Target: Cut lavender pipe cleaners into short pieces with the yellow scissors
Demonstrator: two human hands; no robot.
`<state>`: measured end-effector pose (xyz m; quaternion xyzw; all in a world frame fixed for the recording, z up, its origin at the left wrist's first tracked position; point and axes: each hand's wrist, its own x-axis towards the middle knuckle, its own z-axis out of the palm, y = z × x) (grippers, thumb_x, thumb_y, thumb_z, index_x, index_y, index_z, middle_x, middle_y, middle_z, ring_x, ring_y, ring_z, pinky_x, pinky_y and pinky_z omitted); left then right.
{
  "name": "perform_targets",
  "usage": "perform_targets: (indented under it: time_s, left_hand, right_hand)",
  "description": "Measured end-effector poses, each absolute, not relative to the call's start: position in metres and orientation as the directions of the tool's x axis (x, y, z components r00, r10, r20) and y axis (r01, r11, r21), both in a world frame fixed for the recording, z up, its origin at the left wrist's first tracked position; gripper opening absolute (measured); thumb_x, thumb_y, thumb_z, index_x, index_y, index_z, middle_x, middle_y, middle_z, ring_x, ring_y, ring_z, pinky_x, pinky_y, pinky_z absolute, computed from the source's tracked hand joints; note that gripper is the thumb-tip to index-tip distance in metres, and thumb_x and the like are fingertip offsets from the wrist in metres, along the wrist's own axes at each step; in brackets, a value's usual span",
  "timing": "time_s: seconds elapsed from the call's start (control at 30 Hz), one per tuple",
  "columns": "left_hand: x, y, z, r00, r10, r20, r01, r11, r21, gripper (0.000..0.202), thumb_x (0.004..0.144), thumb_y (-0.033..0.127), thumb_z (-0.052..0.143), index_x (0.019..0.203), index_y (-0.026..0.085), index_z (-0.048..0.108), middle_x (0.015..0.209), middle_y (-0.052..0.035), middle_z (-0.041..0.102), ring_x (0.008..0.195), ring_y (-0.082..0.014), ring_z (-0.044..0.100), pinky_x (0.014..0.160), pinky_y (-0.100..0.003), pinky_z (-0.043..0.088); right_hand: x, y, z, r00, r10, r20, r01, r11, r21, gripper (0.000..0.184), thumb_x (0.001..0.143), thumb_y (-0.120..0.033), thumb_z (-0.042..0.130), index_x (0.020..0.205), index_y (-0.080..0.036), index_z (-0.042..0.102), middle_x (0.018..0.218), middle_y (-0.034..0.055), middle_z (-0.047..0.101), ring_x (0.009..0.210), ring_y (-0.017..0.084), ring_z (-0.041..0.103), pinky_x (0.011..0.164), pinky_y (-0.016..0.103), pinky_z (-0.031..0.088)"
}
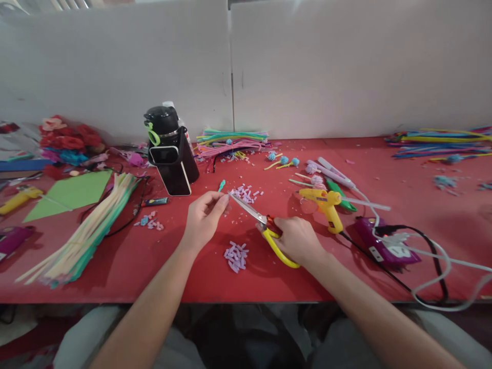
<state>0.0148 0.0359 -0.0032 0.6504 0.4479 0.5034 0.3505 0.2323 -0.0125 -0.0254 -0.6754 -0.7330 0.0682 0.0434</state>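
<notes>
My right hand (298,240) grips yellow-handled scissors (265,225), blades pointing up-left toward my left hand. My left hand (203,218) pinches a short teal pipe-cleaner piece (222,185) between thumb and fingers, its tip sticking up just left of the blade tips. A small heap of cut lilac pieces (236,256) lies on the red table (246,277) between my hands. More lilac bits (246,193) are scattered just beyond the scissors.
A yellow glue gun (326,205) stands right of the scissors, cabled to a purple power strip (384,246). A black bottle and holder (171,151) stand behind. Pipe-cleaner bundles (88,230) lie left, others back centre (230,141) and far right (442,141). Green paper (73,192) and red flowers (67,138) sit far left.
</notes>
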Motion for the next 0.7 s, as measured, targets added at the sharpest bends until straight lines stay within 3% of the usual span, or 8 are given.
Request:
perform_targets:
  time_s: [0.23, 0.43, 0.7]
  left_hand:
    - [0.005, 0.038, -0.006, 0.094, 0.936, 0.339, 0.241, -0.351, 0.905, 0.022, 0.091, 0.036, 0.062, 0.083, 0.017, 0.067, 0.073, -0.0017, 0.067, 0.067, -0.0118, 0.061, 0.067, -0.024, 0.052]
    - [-0.020, 0.032, -0.019, 0.142, 0.951, 0.275, 0.331, -0.307, 0.892, 0.027, 0.095, 0.039, 0.055, 0.082, 0.017, 0.062, 0.073, -0.0011, 0.063, 0.069, -0.0116, 0.060, 0.067, -0.023, 0.049]
    - [-0.020, 0.029, -0.026, 0.201, 0.951, 0.236, 0.352, -0.295, 0.888, 0.031, 0.097, 0.042, 0.051, 0.080, 0.017, 0.058, 0.068, 0.0011, 0.056, 0.064, -0.0108, 0.055, 0.063, -0.023, 0.044]
  right_hand:
    - [0.231, -0.017, -0.032, -0.048, 0.997, 0.052, 0.978, 0.058, -0.201, 0.046, 0.088, -0.059, 0.048, 0.066, -0.020, 0.057, 0.066, 0.0090, 0.066, 0.063, 0.022, 0.062, 0.054, 0.029, 0.021]
    - [0.246, -0.011, -0.033, 0.014, 0.995, 0.099, 0.913, 0.028, -0.407, 0.052, 0.079, -0.071, 0.053, 0.065, -0.023, 0.042, 0.059, 0.0018, 0.055, 0.054, 0.016, 0.047, 0.053, 0.027, 0.025]
    - [0.264, -0.005, -0.045, -0.033, 0.993, 0.110, 0.736, 0.098, -0.670, 0.058, 0.065, -0.074, 0.068, 0.064, -0.021, 0.044, 0.056, -0.0039, 0.042, 0.056, 0.011, 0.034, 0.050, 0.025, 0.027]
